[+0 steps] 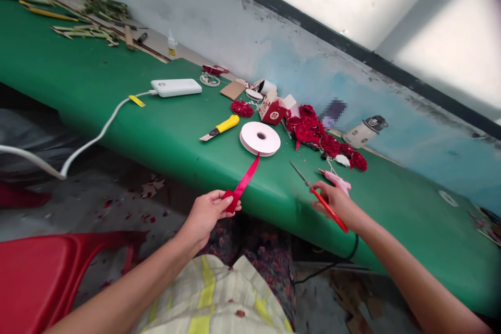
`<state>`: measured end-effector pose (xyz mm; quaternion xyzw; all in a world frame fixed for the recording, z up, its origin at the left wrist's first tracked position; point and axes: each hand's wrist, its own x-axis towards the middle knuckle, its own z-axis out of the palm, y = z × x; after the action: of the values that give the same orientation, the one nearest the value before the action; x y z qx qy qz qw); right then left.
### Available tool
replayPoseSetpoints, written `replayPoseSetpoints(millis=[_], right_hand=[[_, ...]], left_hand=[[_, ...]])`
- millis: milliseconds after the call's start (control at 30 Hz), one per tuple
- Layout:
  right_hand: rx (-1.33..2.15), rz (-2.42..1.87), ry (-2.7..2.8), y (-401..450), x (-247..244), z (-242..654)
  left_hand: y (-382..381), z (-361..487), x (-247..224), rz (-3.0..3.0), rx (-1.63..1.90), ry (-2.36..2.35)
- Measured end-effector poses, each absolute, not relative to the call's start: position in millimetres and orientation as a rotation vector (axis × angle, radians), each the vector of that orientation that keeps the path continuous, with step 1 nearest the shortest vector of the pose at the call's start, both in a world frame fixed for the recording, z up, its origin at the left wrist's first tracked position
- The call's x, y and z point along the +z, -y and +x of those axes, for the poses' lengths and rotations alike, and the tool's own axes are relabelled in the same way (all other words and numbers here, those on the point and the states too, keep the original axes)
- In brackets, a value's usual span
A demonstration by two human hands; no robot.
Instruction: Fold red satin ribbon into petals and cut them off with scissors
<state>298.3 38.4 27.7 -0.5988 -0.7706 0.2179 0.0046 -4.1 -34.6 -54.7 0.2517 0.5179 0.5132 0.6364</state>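
Between the thumb and fingers of my left hand is the folded red end of a ribbon, in front of the table's edge. The ribbon runs up to a white spool lying flat on the green table. My right hand is closed on a pair of scissors with orange-red handles, the blades pointing up and left towards the spool. Just beyond that hand lies a pink glue gun. A yellow utility knife rests left of the spool with its blade out.
Behind the spool are a red-and-white box and a heap of red fabric flowers. A white power bank with a cable lies to the left. A bottle leans by the wall. A red chair stands at lower left.
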Motion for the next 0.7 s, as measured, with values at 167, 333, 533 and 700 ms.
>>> replayPoseSetpoints(millis=[167,333,533,700], right_hand=[[1.52,-1.513,2.395,8,58,260],[1.795,-1.403,2.339,6,53,228],[1.74,-1.354,2.435,-9,48,207],[1.721,-1.386,2.517,-13,52,208]], left_hand=[[34,-8,-51,0.603,1.161,-1.184],[35,-11,-46,0.608,1.17,-1.185],[35,-15,-44,0.612,1.196,-1.193],[32,-22,-48,0.548,1.199,-1.204]])
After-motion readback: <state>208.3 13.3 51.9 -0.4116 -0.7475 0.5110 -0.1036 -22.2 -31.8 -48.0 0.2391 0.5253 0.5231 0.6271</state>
